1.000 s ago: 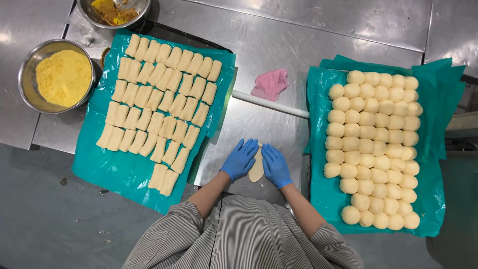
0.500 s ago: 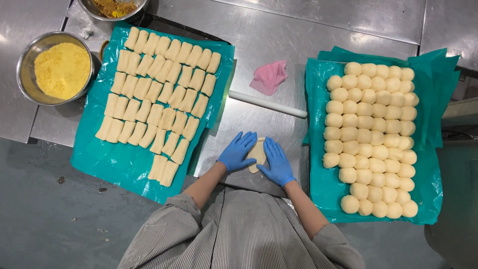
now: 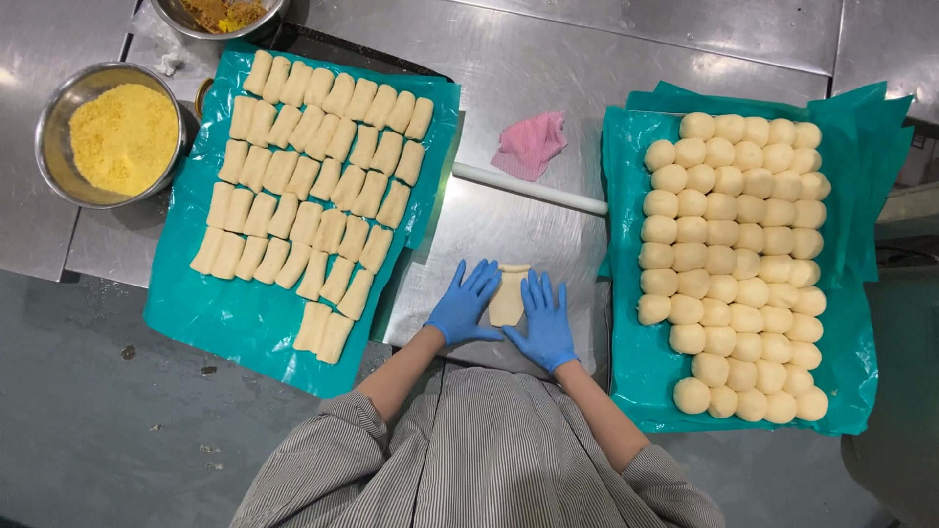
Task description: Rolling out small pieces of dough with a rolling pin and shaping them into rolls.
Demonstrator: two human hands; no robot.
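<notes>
left hand (image 3: 464,305) flat, fingers spread, against dough piece (image 3: 509,293) | right hand (image 3: 544,323) flat, fingers spread, opposite edge | gripping nothing | on steel table (image 3: 548,59)

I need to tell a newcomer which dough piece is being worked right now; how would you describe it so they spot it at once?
Start at the steel table between the two teal-lined trays. On its near edge, two blue-gloved hands, the left hand and the right hand, lie flat on either side of one flattened dough strip. It alone sits on bare metal, not on a tray.
</notes>
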